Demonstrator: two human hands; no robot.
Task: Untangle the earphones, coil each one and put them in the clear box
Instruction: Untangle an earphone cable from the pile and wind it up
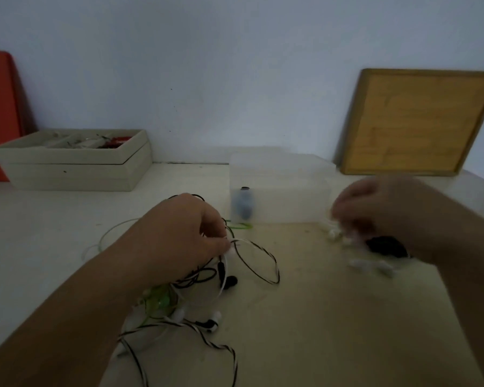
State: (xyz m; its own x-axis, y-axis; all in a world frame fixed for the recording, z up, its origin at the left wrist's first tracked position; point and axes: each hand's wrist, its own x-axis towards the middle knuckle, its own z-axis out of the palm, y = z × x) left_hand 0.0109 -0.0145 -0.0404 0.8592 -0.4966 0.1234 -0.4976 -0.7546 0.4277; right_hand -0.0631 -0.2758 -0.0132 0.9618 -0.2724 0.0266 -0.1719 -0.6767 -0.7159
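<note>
Pale worktop (305, 317) against blue-grey wall. Tangled black, white, green and striped earphone cables (204, 275) under left hand (179, 236), pinching a white strand. Clear plastic box (285, 191) beyond, nearer blurred right hand (380, 208); grip indiscernible.

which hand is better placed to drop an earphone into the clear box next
Right. The right hand is beside the clear box, and its blurred fingers seem to grip a white earphone. The left hand is farther away over the tangle, pinching a white cable.

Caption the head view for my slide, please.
Left hand pinches tangled earphone cables; right hand holds white earphones near clear box.
</note>
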